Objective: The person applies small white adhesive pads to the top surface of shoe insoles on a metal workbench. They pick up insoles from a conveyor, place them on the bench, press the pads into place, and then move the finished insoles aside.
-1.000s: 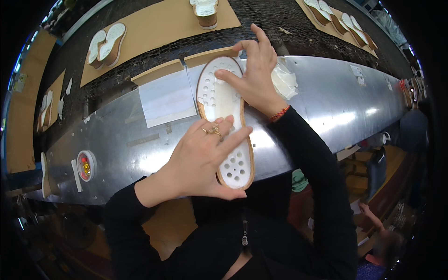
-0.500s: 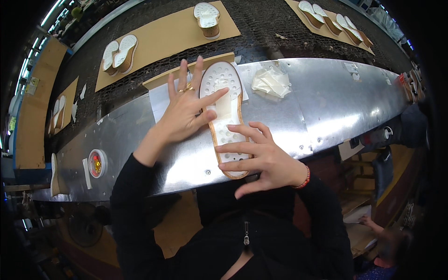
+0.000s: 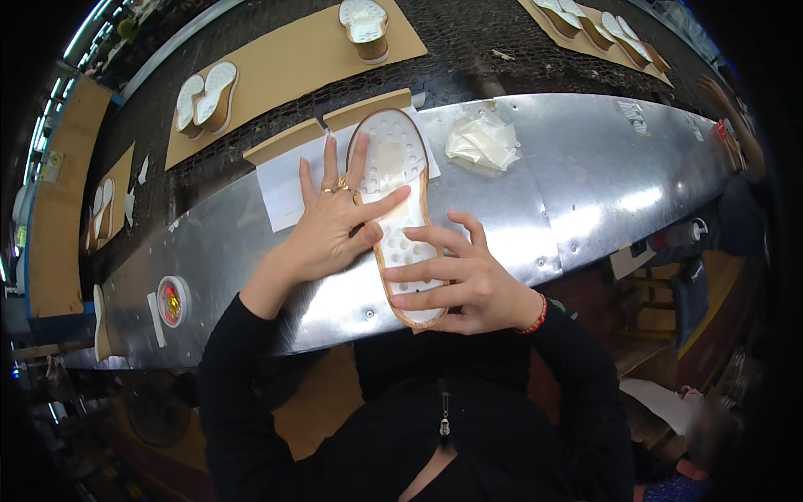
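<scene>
A long shoe sole (image 3: pixel 412 249) with a white dimpled top and a brown rim lies on the metal table, its near end at the table's edge. A pale thin patch (image 3: pixel 390 159) covers part of its upper half. My left hand (image 3: pixel 330 222) is open, fingers spread; its index finger presses on the sole's middle, and its thumb rests near the left rim. From the right, my right hand (image 3: pixel 470 280) lays its fingers across the sole's near half. The right thumb curls against the near end, so the hand grips the sole.
A crumpled pile of pale sheets (image 3: pixel 483 140) is right of the sole. White paper (image 3: pixel 283 188) lies at its left. A small round tub (image 3: pixel 174 301) stands at left. Beyond the table, cardboard sheets (image 3: pixel 284 79) on dark mesh carry several soles. A co-worker's arm (image 3: pixel 736 117) shows far right.
My right thumb has moved from sticking out to the near end of the sole. The sole has shifted slightly left and toward me. A co-worker's arm has come into view at far right.
</scene>
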Demonstrator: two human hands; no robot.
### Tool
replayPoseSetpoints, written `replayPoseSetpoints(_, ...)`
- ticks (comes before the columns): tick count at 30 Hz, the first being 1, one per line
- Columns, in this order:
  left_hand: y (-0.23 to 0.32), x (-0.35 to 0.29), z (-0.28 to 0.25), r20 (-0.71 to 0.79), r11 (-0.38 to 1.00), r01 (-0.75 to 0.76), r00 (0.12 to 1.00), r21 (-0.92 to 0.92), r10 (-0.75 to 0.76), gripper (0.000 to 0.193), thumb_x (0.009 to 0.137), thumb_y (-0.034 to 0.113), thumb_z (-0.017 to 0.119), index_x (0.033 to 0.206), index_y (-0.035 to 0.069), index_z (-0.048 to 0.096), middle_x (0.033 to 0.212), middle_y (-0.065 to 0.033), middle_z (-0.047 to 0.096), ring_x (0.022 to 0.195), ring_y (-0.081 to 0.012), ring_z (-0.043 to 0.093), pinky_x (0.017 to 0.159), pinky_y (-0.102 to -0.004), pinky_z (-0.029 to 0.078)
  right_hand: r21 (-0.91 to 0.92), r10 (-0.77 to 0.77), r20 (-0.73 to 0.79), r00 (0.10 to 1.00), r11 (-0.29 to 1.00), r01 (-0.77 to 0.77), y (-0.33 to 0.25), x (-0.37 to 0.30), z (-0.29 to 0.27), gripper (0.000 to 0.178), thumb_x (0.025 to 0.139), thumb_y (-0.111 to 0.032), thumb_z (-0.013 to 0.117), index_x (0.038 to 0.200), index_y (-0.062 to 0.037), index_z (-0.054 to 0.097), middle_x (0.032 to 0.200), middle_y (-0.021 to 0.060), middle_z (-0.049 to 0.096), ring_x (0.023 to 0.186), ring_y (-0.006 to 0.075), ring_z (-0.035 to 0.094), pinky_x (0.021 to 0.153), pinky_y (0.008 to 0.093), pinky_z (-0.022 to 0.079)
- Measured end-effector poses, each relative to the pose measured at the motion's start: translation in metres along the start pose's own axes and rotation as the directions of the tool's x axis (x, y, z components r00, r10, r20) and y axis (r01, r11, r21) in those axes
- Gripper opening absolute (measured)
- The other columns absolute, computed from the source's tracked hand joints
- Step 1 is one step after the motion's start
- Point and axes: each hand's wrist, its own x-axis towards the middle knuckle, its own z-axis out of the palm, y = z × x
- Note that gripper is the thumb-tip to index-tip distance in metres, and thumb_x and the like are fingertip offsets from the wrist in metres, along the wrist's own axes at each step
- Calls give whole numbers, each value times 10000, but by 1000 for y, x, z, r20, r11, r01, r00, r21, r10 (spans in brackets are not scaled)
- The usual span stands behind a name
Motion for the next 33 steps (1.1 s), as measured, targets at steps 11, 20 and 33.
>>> replayPoseSetpoints(11,2,-10,-4,-24,998,69,997,-8,-69,652,959,718,273,1356,337,623,1665,-159,-71,1483,-471,-198,1066,-720,-150,36,27,-47,999,999,-25,-7,-3,10,332,736,-302,833,1058,-293,756,1262,-87,663,1391,246,424,1117,558,155)
replayPoseSetpoints(20,-8,-17,-3,-556,904,-85,811,-420,-182,299,979,295,577,975,74,778,1432,-227,515,1365,-364,445,1119,-487,291,76,151,-428,891,988,-132,-27,-10,31,526,664,-246,887,1154,-178,707,1480,200,437,1391,408,369,1064,486,341)
replayPoseSetpoints(33,-11,-19,-4,-558,857,19,751,-515,-352,200,886,118,711,1039,-10,729,950,-106,743,844,-156,688,799,-276,531,86,306,-413,858,951,-298,-35,-18,39,647,657,-161,890,1257,-87,659,1378,240,546,1108,317,608,947,377,473)
